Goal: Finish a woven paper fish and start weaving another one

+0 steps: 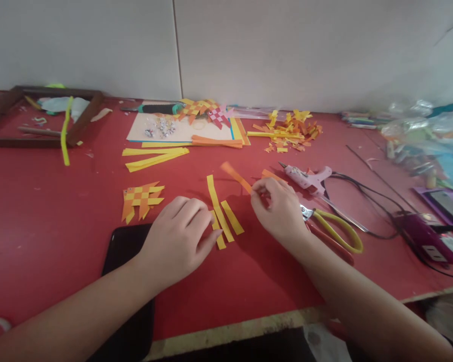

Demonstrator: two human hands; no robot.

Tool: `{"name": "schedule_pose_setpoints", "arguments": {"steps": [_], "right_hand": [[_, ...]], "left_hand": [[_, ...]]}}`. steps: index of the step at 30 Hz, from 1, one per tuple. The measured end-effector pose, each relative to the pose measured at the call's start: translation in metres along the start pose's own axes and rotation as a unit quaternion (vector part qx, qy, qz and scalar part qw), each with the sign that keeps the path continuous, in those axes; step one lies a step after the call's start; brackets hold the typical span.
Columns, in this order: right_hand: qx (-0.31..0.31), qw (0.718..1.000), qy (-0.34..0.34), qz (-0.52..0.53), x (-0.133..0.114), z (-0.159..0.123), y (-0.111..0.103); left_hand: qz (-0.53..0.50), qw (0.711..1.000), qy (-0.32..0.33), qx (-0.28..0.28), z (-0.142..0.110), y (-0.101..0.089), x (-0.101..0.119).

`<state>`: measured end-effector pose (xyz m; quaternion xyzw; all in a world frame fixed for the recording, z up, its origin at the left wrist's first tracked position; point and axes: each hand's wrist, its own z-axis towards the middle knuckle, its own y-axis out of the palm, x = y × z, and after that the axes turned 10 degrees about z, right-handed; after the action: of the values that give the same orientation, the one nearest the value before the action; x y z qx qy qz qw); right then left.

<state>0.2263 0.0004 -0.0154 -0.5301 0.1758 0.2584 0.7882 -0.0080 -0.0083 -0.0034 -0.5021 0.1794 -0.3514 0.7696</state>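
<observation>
Three yellow paper strips point(219, 213) lie side by side on the red table. My left hand point(183, 229) is at their left edge, fingers bent down and thumb held apart, over part of the leftmost strip. Whether its hidden fingertips press on that strip I cannot tell. My right hand point(274, 203) pinches an orange paper strip point(237, 176) by its near end. The strip's far end is blurred and points up and left. Beside my left hand lies a woven orange and yellow paper fish point(140, 200). Another orange strip point(271, 174) lies just behind my right hand.
Right of my right hand lie yellow-and-red-handled pliers point(335, 231) and a pink glue gun point(309, 180) with its cord. A black phone point(130, 301) sits under my left forearm. Behind are yellow strips point(154, 158), paper scraps point(290, 130), paper sheets point(143, 130) and a brown frame point(85, 115).
</observation>
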Motion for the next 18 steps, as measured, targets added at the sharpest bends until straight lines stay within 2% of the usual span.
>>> {"name": "schedule_pose_setpoints", "arguments": {"steps": [3, 7, 13, 16, 18], "right_hand": [[-0.022, 0.997, -0.033, -0.069, 0.001, -0.002, 0.001], [0.023, 0.992, -0.093, -0.086, -0.003, -0.005, -0.001], [-0.109, 0.977, -0.182, 0.006, -0.019, -0.01, -0.003], [-0.077, 0.979, -0.189, -0.006, -0.014, -0.003, -0.014], [-0.033, 0.987, -0.154, -0.036, 0.002, 0.006, -0.032]], "left_hand": [[0.008, 0.999, -0.008, -0.045, 0.0, 0.003, 0.0], [0.012, 0.999, -0.014, -0.048, 0.0, 0.004, 0.0], [0.035, 0.995, -0.045, -0.081, -0.003, 0.007, 0.001], [0.02, 0.993, -0.063, -0.095, -0.004, 0.008, 0.0], [0.002, 0.993, -0.072, -0.097, -0.004, 0.008, -0.001]]}}
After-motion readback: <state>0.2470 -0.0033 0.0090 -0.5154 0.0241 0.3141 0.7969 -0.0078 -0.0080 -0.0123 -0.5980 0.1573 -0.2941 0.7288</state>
